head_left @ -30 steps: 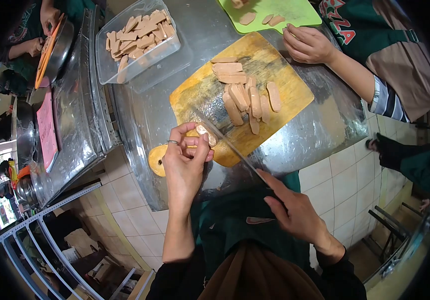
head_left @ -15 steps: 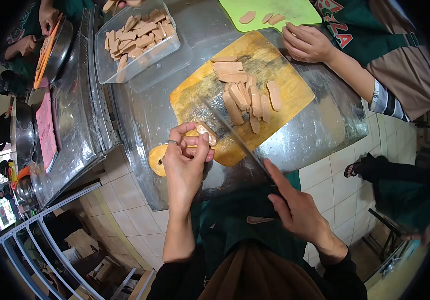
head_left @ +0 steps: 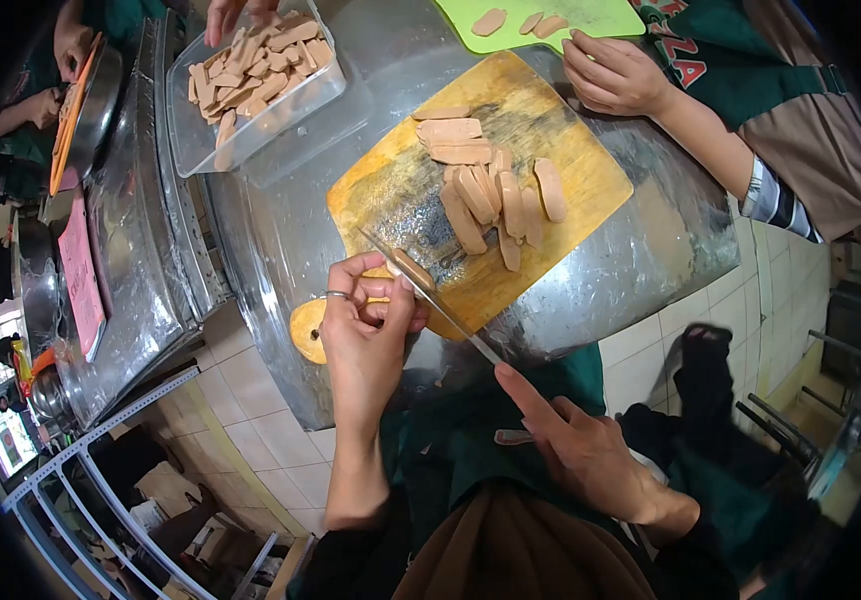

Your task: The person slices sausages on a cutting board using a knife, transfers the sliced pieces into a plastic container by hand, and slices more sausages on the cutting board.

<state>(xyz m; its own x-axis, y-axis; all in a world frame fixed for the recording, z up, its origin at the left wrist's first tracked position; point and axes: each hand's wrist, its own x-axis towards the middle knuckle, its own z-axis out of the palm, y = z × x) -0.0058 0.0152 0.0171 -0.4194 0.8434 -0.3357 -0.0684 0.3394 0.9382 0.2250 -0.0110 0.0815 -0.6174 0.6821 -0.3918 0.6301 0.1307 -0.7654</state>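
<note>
My left hand [head_left: 363,335], a ring on one finger, pinches a tan sausage piece [head_left: 414,269] against the lower left of the wooden cutting board [head_left: 376,190]. The knife [head_left: 451,318] is gripped in my right hand [head_left: 591,455], index finger stretched along its spine. Its blade lies across the sausage piece, right by my left fingertips; how deep it has cut cannot be made out. Farther up the board lie several long sausage slices [head_left: 473,195], some overlapping.
A clear plastic container [head_left: 336,88] heaped with sausage slices stands upper left, a person's hand [head_left: 231,15] over it. At upper right, a co-worker's hand [head_left: 616,75] rests beside a green cutting board [head_left: 461,15] holding a few slices. The metal table [head_left: 591,310] ends near my apron.
The knife has swung left and down, its blade now over the sausage piece at my left fingers. Another person's hand has come further into view over the container. Someone at right has moved.
</note>
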